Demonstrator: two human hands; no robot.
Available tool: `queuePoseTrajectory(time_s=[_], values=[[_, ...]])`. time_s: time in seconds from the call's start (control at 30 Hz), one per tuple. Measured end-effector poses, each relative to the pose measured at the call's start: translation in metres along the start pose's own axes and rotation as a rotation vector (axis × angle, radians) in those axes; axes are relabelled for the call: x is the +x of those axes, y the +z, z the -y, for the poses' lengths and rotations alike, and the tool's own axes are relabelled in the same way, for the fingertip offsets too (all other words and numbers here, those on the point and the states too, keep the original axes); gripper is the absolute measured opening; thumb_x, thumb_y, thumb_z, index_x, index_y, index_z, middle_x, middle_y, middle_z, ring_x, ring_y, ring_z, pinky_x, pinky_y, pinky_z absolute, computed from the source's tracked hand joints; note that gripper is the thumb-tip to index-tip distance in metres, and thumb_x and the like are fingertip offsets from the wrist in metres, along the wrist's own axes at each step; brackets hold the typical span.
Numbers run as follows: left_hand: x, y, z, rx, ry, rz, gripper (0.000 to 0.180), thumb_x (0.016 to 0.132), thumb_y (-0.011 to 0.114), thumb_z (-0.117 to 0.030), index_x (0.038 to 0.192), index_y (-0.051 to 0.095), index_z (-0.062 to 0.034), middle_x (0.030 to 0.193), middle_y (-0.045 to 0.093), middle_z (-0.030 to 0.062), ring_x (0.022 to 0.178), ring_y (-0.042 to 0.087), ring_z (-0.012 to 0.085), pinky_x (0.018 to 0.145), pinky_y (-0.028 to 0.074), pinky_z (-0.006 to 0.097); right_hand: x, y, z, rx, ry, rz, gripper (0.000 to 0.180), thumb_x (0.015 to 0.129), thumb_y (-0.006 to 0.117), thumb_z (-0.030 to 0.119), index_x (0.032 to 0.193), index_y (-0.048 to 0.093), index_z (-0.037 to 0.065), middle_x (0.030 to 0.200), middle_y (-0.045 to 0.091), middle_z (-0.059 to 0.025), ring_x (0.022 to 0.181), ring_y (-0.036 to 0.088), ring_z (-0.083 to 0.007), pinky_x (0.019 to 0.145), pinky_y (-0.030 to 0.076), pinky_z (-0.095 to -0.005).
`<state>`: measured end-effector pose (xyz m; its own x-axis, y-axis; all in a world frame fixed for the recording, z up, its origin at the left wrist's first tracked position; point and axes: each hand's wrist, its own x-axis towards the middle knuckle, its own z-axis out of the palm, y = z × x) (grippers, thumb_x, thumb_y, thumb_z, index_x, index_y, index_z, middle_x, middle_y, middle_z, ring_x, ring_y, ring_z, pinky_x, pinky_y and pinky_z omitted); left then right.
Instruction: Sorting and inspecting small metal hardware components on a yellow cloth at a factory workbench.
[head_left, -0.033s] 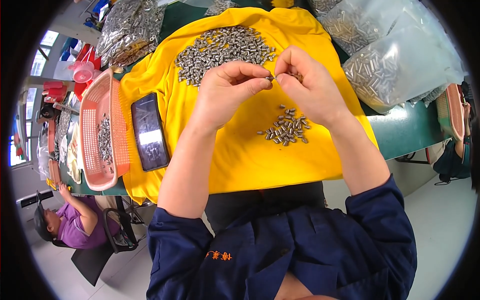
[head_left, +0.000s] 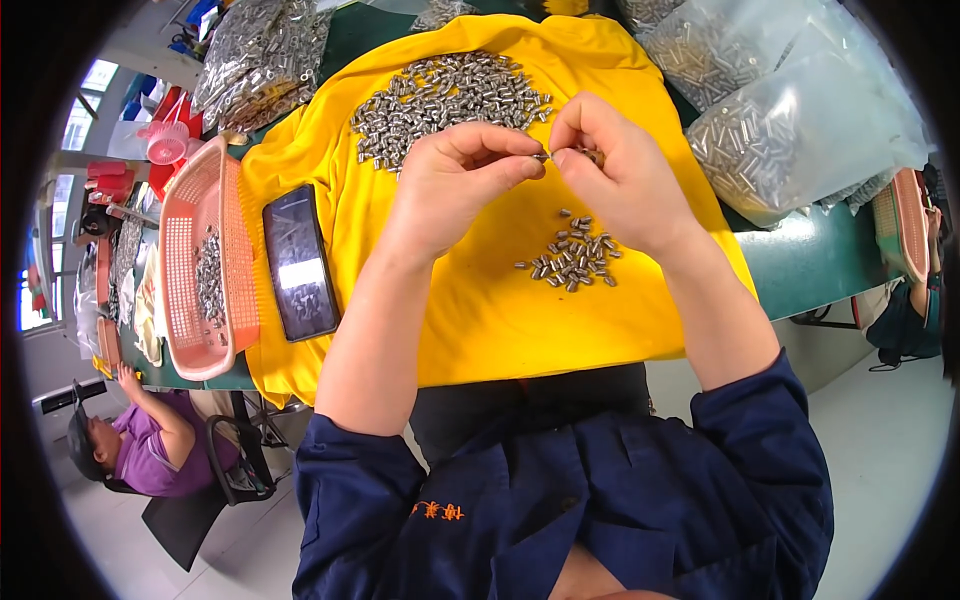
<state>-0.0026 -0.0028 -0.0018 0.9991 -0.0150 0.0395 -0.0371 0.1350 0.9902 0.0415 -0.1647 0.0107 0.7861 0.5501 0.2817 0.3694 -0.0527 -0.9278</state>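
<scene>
My left hand (head_left: 465, 175) pinches a small metal cylinder (head_left: 542, 157) between thumb and fingertips. Right against it, my right hand (head_left: 622, 175) is closed too, thumb and forefinger meeting at the piece's other end; something brownish shows among its curled fingers, too hidden to name. Both hands hover over a yellow cloth (head_left: 480, 330). Beyond them spreads a large heap of short silver metal cylinders (head_left: 450, 100). A smaller pile of the same cylinders (head_left: 575, 255) lies nearer to me, below my right hand.
Left of the cloth stands a pink plastic basket (head_left: 245, 290) with some metal pieces inside. A dark phone (head_left: 300, 265) lies beside it. Clear bags of metal parts (head_left: 745, 150) sit at right, another bag (head_left: 262, 60) at far left. A person in purple (head_left: 165, 440) sits at lower left.
</scene>
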Motion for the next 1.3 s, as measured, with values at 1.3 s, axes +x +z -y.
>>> queuePoseTrajectory(time_s=[1.3], values=[[-0.002, 0.0, -0.004, -0.138, -0.058, 0.047, 0.015, 0.076, 0.056, 0.002, 0.091, 0.058, 0.0045, 0.084, 0.061, 0.0096, 0.077, 0.061, 0.0167, 0.072, 0.049, 0.024, -0.001, -0.003, 0.005, -0.089, -0.073, -0.017, 0.006, 0.074, 0.046, 0.006, 0.079, 0.044, 0.003, 0.064, 0.047, -0.0068, 0.056, 0.045, -0.0161, 0.053, 0.037, -0.0267]])
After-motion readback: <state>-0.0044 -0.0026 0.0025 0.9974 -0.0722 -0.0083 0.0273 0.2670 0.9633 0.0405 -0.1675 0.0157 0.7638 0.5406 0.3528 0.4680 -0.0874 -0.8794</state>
